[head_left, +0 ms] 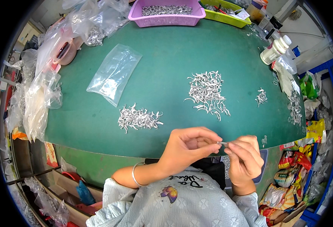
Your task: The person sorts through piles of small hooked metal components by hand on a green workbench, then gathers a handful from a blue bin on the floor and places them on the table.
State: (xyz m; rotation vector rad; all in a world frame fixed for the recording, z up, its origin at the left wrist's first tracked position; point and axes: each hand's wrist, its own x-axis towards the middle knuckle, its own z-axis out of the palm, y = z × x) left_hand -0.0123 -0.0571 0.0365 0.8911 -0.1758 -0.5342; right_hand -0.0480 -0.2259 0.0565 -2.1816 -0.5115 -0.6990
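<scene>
My left hand (191,145) and my right hand (246,157) meet above the near edge of the green table (166,56). Between their fingertips is a small curved silvery metal piece (222,143), pinched from both sides. Its exact kind is too small to make out. Beyond my left hand lies a pile of similar curved metal pieces (138,118). A larger heap of curved metal pieces (208,90) sits past my right hand, and a small cluster of metal pieces (261,97) lies farther right.
A clear plastic bag (115,73) lies flat at the left. A purple basket (166,22) and a yellow-green basket (227,17) of metal parts stand at the far edge. A white bottle (275,50) is at the far right; plastic bags (41,90) crowd the left edge.
</scene>
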